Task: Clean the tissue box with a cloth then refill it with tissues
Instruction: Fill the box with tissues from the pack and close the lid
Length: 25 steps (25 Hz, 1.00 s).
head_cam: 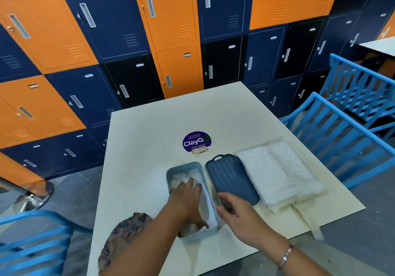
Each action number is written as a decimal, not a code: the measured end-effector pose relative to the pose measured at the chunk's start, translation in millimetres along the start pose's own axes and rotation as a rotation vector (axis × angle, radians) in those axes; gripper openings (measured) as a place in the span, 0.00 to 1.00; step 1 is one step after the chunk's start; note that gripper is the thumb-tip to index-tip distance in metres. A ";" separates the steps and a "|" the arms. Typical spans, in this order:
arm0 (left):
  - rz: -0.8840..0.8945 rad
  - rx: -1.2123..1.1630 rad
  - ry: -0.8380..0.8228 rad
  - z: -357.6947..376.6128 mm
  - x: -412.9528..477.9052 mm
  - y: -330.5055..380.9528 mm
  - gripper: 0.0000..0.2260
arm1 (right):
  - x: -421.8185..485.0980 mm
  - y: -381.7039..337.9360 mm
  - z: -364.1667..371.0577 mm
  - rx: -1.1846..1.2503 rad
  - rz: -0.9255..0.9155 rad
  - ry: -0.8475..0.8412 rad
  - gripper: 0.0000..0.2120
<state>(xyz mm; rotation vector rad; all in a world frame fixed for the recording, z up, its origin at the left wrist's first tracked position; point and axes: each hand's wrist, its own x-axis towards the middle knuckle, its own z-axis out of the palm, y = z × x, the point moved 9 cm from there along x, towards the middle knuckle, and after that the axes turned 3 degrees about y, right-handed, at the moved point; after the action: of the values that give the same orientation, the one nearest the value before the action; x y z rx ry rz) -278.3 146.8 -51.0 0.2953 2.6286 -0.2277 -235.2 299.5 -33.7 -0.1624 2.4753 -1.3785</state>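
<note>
Tissue box [184, 166] open on table [162, 122], centre-near. Left hand [188, 198] inside, fingers flat, pressing tissues [181, 176]. Right hand [239, 213] loosely curled at near end of lid [228, 177] beside box; grip unclear.

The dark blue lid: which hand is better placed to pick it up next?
Probably the right. The right hand is at the near end of the lid, fingers loosely curled, apparently empty; the left hand is down in the tissue box, pressing the tissues.
</note>
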 end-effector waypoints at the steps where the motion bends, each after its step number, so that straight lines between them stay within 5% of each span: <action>1: -0.009 -0.004 0.007 -1.9 -1.7 -1.9 0.55 | -3.6 3.4 -10.3 0.020 -0.007 0.017 0.17; 4: -0.075 -0.036 0.120 -28.7 -9.0 -7.3 0.36 | -11.4 25.6 -48.8 0.125 0.016 0.118 0.11; 8: -0.169 -0.094 0.673 -104.1 -23.7 3.8 0.07 | -12.3 70.2 -92.5 0.350 0.164 0.294 0.11; 18: 0.266 -0.327 0.668 -105.8 68.9 204.7 0.18 | -41.6 181.1 -174.0 1.033 0.566 0.778 0.07; 21: 0.221 -0.345 0.678 -110.0 105.6 227.3 0.21 | -47.5 211.4 -178.5 1.178 0.681 0.785 0.10; 25: 0.157 -0.325 0.494 -83.5 147.5 235.6 0.31 | -42.9 217.2 -178.4 1.256 0.727 0.677 0.08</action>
<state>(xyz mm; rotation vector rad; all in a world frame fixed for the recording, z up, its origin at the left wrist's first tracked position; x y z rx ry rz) -384.1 416.0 -74.8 0.4924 3.0403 0.3698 -240.4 570.3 -120.5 1.4545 1.2138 -2.4253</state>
